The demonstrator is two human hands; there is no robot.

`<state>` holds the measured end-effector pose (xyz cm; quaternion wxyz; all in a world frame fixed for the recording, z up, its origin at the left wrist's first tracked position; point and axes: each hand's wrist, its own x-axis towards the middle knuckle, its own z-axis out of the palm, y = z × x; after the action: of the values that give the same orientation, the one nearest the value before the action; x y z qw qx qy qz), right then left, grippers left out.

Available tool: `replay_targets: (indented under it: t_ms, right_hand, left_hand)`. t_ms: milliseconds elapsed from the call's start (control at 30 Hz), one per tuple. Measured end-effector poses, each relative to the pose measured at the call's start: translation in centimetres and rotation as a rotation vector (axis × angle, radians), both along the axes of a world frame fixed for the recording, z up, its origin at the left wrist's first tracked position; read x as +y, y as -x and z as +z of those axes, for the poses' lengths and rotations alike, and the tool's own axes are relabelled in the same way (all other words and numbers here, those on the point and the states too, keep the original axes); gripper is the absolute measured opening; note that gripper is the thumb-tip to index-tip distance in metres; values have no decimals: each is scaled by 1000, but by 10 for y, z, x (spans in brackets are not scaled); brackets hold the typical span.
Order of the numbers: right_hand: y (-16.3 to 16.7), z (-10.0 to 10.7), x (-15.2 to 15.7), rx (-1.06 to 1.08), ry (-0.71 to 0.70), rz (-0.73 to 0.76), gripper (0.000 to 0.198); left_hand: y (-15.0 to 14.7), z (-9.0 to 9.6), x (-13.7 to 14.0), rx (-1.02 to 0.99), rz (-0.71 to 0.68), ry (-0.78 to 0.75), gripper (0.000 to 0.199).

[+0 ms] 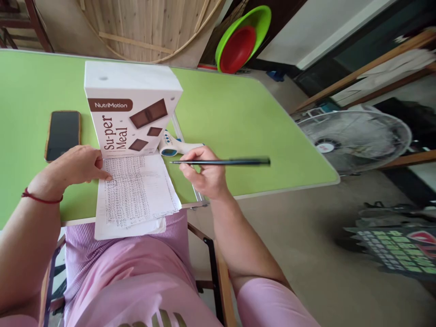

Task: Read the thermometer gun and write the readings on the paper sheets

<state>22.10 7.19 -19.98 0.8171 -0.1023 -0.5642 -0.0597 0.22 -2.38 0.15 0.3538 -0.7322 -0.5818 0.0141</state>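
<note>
A stack of handwritten paper sheets [132, 195] lies at the table's near edge, its lower part jutting out over my lap. My left hand [76, 165] is at the sheets' left side, fingers bent and thumb pressed on the top page. Its index finger is close to the lower corner of a white NutriMotion box [114, 118], which stands upright behind the paper. In my right hand [206, 175] is a slim black pen [238, 161], held nearly level, tip pointing left and apart from the page. A white and blue handheld thermometer [172, 146] lies just behind that hand.
A dark phone [63, 134] in a brown case lies left of the box on the green table [218, 104]. Beyond the table's right end stands a fan [354, 141]. Green [264, 22] and red basins [238, 50] lean behind the far edge.
</note>
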Motion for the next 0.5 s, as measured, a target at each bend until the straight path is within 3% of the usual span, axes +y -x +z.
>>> replay_targets:
  t_ms: [100, 200, 367, 500]
  right_hand:
    - [16, 11, -7, 49, 52, 294, 11]
    - [29, 25, -12, 15, 136, 440, 7]
    - [40, 36, -6, -32, 202, 497, 10]
    - [47, 32, 1, 16, 208, 482, 11]
  left_hand:
    - [-2, -2, 0, -56, -25, 42, 33]
    - [-4, -4, -1, -103, -22, 75, 29]
    - [0, -1, 1, -84, -10, -13, 38]
    - [8, 0, 10, -252, -228, -275, 66]
